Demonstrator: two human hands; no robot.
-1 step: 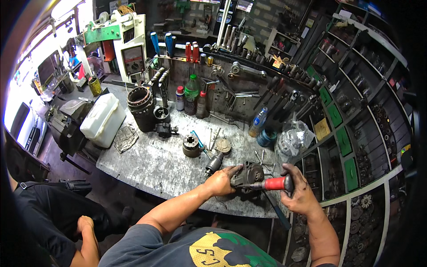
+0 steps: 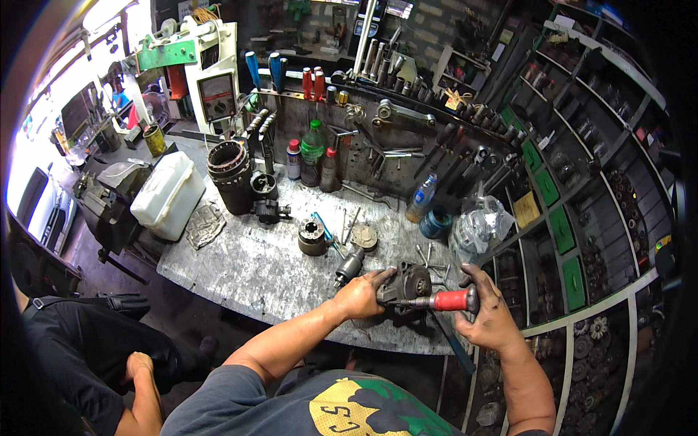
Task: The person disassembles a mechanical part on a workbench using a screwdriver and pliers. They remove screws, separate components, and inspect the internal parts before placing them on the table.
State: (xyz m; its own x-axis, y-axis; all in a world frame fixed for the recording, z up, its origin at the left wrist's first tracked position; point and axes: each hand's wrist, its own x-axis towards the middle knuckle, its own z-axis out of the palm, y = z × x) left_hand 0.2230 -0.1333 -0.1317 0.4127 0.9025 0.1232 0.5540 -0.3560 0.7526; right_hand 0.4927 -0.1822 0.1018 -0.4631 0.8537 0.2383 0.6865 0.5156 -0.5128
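My left hand (image 2: 361, 294) is clamped on a dark metal motor part (image 2: 408, 283) that rests near the front edge of the grey metal workbench (image 2: 247, 272). My right hand (image 2: 488, 317) grips a red-handled screwdriver (image 2: 451, 300). Its shaft points left into the motor part. A small metal cylinder-shaped piece (image 2: 350, 266) lies just left of my left hand.
On the bench stand a large ribbed cylinder housing (image 2: 231, 174), a white plastic canister (image 2: 167, 192), a round metal part (image 2: 313, 237), bottles (image 2: 313, 151) and a crumpled plastic bag (image 2: 480, 221). Tools hang on the back wall. Shelves with green bins (image 2: 560, 229) rise on the right. Another person (image 2: 138, 370) sits at lower left.
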